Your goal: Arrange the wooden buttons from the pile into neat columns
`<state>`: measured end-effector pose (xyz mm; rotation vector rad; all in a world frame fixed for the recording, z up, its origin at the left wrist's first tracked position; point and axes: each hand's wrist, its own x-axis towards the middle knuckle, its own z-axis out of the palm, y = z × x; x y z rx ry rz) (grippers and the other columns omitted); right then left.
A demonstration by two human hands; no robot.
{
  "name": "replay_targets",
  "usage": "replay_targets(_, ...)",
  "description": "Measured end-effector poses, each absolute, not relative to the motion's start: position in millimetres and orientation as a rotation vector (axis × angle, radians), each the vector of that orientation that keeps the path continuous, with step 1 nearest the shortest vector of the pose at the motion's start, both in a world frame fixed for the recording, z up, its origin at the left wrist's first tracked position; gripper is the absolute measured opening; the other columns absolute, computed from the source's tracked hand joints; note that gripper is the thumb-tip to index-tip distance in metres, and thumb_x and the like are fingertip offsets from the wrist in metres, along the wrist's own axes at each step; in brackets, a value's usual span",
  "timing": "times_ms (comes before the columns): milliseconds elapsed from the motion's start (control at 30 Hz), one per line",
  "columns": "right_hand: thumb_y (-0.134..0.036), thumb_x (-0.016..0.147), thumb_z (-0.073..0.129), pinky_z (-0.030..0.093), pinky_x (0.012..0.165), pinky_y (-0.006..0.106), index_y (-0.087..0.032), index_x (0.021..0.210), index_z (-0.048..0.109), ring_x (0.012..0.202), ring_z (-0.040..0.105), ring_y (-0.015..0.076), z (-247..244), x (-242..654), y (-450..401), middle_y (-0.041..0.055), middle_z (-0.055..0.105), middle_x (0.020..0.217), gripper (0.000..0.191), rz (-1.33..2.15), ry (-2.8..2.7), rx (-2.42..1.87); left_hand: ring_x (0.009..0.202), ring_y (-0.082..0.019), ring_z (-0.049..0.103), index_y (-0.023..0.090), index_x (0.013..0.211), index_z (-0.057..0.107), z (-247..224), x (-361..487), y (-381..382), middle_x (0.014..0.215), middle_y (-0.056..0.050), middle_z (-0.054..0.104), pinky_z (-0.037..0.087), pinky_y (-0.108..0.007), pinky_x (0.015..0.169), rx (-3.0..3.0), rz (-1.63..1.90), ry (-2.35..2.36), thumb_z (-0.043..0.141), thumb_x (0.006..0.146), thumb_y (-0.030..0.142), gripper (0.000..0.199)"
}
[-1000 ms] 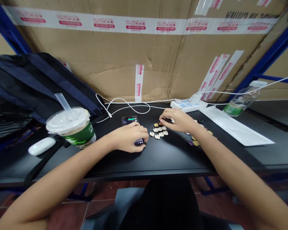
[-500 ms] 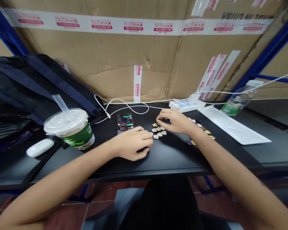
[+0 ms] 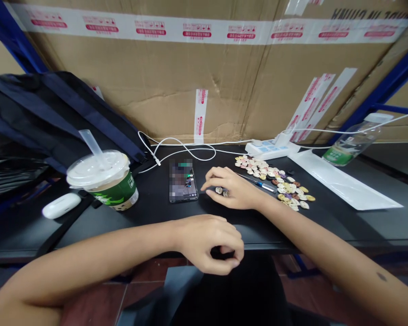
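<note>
My left hand (image 3: 214,243) is over the desk's front edge, its fingers curled and the thumb tip meeting a fingertip. Whatever it may hold is hidden. My right hand (image 3: 231,188) is low over the desk, palm down with fingers apart. Beneath its fingers lie a few small cream-coloured flat pieces with dark marks (image 3: 219,190), partly covered by the hand. To the right of that hand spreads a loose pile of similar small pieces (image 3: 258,167) in cream, pink, yellow, brown and purple. A thin tool with a blue handle (image 3: 260,184) lies among them.
A phone (image 3: 183,183) with a lit screen lies left of my right hand. Farther left stand a lidded drink cup (image 3: 104,179) and a white earbud case (image 3: 61,206). A power strip (image 3: 272,149), white packet (image 3: 343,181) and bottle (image 3: 352,140) are on the right.
My left hand has moved from beside the cream pieces toward me and right, past the desk's front edge. My right hand has come nearer and left, over those pieces, uncovering the pile and tool.
</note>
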<state>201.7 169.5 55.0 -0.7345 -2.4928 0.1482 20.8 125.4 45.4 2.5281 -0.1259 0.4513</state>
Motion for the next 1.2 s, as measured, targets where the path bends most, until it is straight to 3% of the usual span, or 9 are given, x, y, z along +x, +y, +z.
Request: replay_targets(1200, -0.028, 0.097, 0.051, 0.038, 0.086, 0.040, -0.023, 0.109, 0.067, 0.098, 0.056, 0.0220, 55, 192, 166, 0.0077, 0.061, 0.111, 0.020, 0.100, -2.505, -0.807, 0.062, -0.012, 0.053, 0.021, 0.077, 0.059, 42, 21, 125, 0.064, 0.003, 0.056, 0.041, -0.026, 0.065, 2.588, 0.445, -0.096, 0.061, 0.082, 0.017, 0.007)
